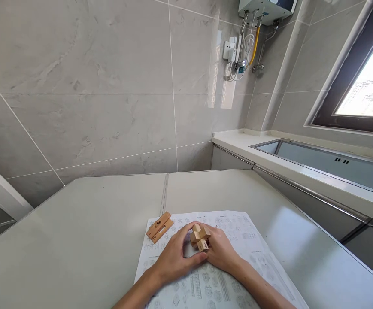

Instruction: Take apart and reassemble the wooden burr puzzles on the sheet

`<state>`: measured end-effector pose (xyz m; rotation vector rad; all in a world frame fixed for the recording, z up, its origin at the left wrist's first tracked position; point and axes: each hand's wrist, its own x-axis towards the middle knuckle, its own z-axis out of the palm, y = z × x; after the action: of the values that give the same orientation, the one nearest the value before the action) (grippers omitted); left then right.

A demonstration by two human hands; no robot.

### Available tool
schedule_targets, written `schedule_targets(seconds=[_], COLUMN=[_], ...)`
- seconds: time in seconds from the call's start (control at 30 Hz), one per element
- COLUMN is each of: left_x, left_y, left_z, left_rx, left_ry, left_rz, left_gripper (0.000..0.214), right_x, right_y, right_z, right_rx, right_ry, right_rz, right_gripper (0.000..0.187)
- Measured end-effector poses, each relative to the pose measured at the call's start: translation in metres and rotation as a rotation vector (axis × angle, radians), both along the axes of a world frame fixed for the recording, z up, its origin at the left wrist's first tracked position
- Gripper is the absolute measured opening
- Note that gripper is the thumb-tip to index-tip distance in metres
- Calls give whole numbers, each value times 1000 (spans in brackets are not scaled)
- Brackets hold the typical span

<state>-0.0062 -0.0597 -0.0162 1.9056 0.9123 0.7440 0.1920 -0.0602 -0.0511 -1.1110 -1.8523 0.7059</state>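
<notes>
Between my two hands, just above the printed sheet (238,231), is a wooden burr puzzle (200,236) made of interlocking light-brown blocks, one end marked with a dark figure. My left hand (181,253) curves round its left side, thumb beneath and fingertips at the top. On the other side my right hand (220,246) is closed on it, with most fingers hidden behind the blocks. To the left, two notched wooden puzzle pieces (159,227) lie side by side on the sheet's upper left corner, away from both hands.
The sheet, covered in small diagrams, lies on a pale table (86,240) with a seam across it. A counter with a sink (334,161) runs along the right under a window. A water heater (266,10) with hoses and plugs hangs on the tiled wall.
</notes>
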Motion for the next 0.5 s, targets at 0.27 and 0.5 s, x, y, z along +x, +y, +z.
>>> schedule_targets(seconds=[0.27, 0.5], left_x=[3, 0], left_y=[1, 7], left_z=[6, -6], left_rx=[-43, -17], left_ry=[-144, -210], left_rz=[83, 199], left_gripper=[63, 65], right_x=[-1, 3], right_y=[5, 8], right_z=[-1, 13], right_rx=[-230, -508], right_ry=[287, 442], right_rz=[-66, 170], right_gripper=[20, 45])
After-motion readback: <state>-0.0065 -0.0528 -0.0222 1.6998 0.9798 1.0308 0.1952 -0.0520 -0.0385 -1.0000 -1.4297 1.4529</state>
